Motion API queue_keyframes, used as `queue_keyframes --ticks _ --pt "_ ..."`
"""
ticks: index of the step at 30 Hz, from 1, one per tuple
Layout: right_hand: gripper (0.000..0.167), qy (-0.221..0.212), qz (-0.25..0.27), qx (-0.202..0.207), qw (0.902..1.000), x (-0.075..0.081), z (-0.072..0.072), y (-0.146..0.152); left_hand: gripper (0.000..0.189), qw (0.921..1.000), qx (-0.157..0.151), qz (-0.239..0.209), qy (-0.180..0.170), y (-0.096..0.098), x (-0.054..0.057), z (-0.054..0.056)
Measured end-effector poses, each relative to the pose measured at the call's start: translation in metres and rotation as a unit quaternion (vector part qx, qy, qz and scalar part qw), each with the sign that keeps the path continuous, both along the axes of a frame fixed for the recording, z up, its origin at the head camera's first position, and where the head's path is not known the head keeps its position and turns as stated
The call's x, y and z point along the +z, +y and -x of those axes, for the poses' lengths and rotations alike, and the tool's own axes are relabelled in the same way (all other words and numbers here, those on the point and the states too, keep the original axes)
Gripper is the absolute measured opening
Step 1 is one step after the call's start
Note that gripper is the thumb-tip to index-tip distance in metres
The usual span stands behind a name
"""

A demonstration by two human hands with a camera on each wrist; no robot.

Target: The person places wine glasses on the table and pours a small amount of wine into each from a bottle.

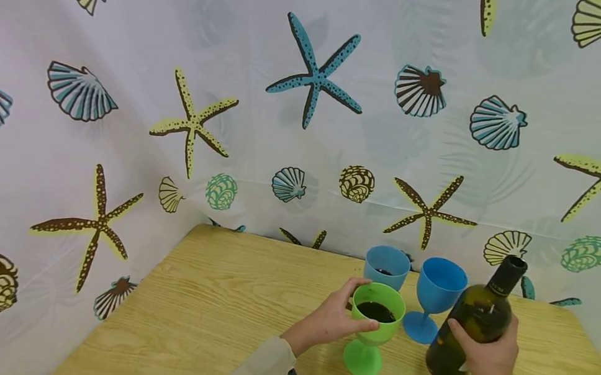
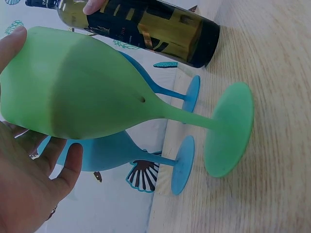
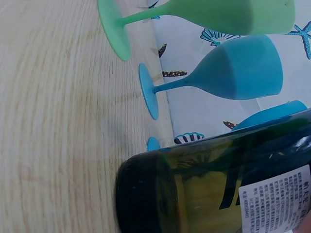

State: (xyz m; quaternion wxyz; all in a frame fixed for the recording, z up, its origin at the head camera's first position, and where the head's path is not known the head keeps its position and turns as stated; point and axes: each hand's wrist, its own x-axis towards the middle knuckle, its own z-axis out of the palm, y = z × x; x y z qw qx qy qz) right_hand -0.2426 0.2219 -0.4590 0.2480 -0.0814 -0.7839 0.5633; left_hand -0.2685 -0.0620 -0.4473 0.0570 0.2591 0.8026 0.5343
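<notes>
My left hand [image 1: 331, 317] holds the bowl of a green plastic goblet [image 1: 381, 332], thumb on the near side and fingers around the far side. Dark liquid lies in that bowl. In the left wrist view the green goblet [image 2: 97, 87] has its foot close to the tabletop; whether it touches, I cannot tell. My right hand [image 1: 490, 358] grips a dark green wine bottle [image 1: 479, 309] round its body. The bottle's uncapped neck leans slightly right. A white printed label [image 3: 277, 201] shows on it in the right wrist view.
Behind the green goblet stands a light blue goblet [image 1: 388, 262] with dark liquid inside. A deeper blue goblet [image 1: 436, 292] stands between it and the bottle. All are on a wood-grain table [image 1: 196, 306], backed by a shell-and-starfish curtain [image 1: 239, 48].
</notes>
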Motion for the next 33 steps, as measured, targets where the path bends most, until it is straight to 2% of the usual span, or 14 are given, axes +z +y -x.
queue_keyframes --ticks 11,33 --pt "0.090 -0.008 0.003 0.026 0.9996 0.0002 0.0014 -0.0023 0.069 1.0000 0.005 0.004 -0.004 -0.0001 -0.0010 -0.0007" --pt "0.090 -0.004 -0.017 0.005 0.9998 0.0043 0.0048 -0.0022 0.070 1.0000 -0.005 -0.006 -0.006 -0.0001 0.0013 -0.0009"
